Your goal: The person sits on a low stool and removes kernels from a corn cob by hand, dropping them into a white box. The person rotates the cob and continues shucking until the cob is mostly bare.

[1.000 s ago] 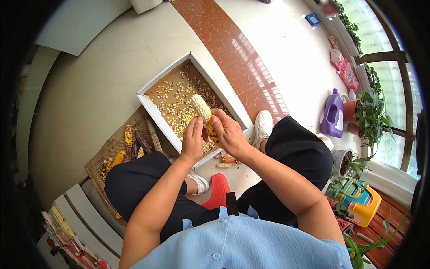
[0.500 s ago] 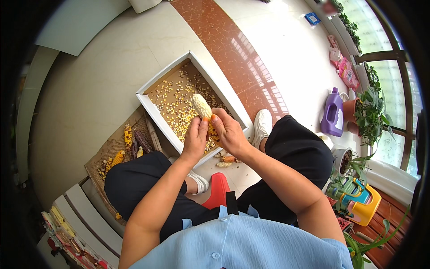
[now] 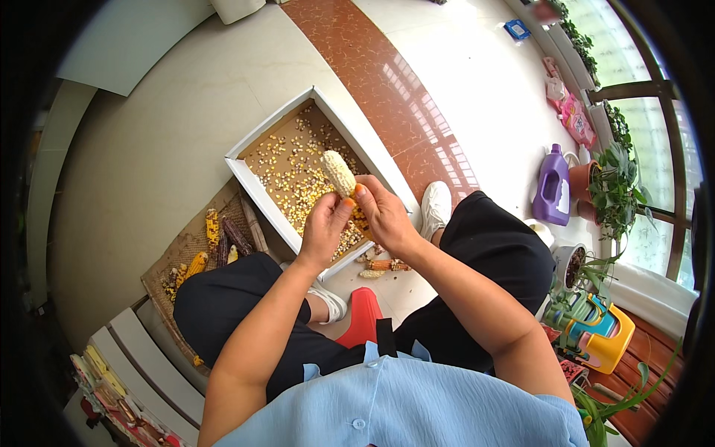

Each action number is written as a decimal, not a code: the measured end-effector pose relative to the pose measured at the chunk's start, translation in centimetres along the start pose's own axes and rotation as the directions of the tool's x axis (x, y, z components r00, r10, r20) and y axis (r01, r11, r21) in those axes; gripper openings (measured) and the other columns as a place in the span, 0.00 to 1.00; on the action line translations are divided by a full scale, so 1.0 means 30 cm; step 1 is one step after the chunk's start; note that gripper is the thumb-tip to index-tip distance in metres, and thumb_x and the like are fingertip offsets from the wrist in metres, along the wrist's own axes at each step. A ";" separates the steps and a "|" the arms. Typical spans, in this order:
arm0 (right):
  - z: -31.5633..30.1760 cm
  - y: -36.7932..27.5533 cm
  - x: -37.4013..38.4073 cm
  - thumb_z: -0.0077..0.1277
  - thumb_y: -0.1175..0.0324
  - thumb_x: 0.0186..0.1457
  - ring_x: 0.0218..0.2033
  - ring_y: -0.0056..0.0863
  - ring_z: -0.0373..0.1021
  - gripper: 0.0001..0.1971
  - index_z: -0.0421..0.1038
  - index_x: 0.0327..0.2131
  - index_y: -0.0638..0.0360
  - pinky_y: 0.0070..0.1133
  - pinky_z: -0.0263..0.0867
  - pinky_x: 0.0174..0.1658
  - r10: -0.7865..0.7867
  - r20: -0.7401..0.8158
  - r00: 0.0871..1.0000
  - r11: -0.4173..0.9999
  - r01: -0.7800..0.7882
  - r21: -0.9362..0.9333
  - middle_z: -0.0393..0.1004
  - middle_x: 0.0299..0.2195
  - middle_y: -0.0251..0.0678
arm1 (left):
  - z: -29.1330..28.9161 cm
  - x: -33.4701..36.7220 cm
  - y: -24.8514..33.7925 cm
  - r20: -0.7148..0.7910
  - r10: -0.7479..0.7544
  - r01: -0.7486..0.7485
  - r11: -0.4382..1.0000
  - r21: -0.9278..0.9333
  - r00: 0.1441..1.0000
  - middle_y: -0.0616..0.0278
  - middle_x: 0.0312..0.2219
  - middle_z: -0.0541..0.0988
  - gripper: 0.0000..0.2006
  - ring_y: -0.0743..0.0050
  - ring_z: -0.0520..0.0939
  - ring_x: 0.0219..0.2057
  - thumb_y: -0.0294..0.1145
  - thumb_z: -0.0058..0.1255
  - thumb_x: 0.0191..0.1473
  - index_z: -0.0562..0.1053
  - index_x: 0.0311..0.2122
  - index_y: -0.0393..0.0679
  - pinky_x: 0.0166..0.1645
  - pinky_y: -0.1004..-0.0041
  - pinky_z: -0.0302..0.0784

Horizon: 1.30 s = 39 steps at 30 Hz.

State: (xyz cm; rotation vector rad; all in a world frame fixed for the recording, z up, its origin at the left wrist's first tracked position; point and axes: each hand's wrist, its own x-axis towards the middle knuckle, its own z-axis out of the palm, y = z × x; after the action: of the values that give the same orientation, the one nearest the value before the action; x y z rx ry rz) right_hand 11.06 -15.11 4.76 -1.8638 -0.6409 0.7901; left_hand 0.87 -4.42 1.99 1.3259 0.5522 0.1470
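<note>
Between my hands, over the box, is a corn cob whose upper part is pale and stripped of kernels. Its lower end disappears behind my fingers. My left hand is closed on it from the left, the thumb near the cob's base. From the right, my right hand wraps around the same end, its orange-tinted thumbnail uppermost. Beneath them, the shallow white cardboard box has a brown bottom strewn with loose yellow and purplish corn kernels.
Left of the box, a woven sack bears yellow and dark purple corn ears. Several cobs lie by the box's near corner. A red stool is between my legs. A purple jug and potted plants line the right side.
The cob and both hands have shifted slightly to the right. My fingers have moved a little at the cob's lower end, and more kernels in the box show between my wrists.
</note>
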 end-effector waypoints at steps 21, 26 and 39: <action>-0.025 -0.014 -0.005 0.37 0.58 0.61 0.37 0.47 0.67 0.16 0.64 0.43 0.60 0.32 0.62 0.40 -0.082 -0.045 0.996 0.988 0.076 -0.138 0.68 0.34 0.49 | 0.010 0.013 0.008 0.158 0.006 0.050 0.937 -0.347 0.987 0.64 0.39 0.71 0.20 0.82 0.70 0.37 0.42 0.36 0.61 0.65 0.48 0.33 0.45 0.79 0.66; -0.026 -0.015 -0.004 0.37 0.59 0.60 0.35 0.45 0.68 0.15 0.65 0.43 0.60 0.31 0.63 0.39 -0.123 -0.022 0.992 0.991 0.121 -0.059 0.69 0.32 0.49 | 0.005 0.019 0.003 0.055 -0.045 0.049 0.995 -0.089 0.998 0.66 0.30 0.74 0.19 0.83 0.72 0.31 0.43 0.46 0.57 0.69 0.43 0.35 0.38 0.80 0.70; -0.066 0.003 0.000 0.38 0.60 0.60 0.34 0.48 0.68 0.14 0.65 0.39 0.60 0.33 0.63 0.37 -0.052 0.083 0.995 0.995 0.059 -0.082 0.70 0.31 0.49 | -0.037 0.033 -0.007 0.243 -0.117 0.154 0.979 -0.137 0.963 0.64 0.33 0.75 0.16 0.79 0.75 0.35 0.37 0.50 0.55 0.70 0.42 0.34 0.43 0.76 0.72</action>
State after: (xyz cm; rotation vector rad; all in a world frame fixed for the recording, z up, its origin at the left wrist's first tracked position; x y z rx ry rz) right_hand 12.57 -16.28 5.29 -1.8893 -0.7842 0.8164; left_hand 1.16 -3.08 1.36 1.1308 0.4201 -0.0783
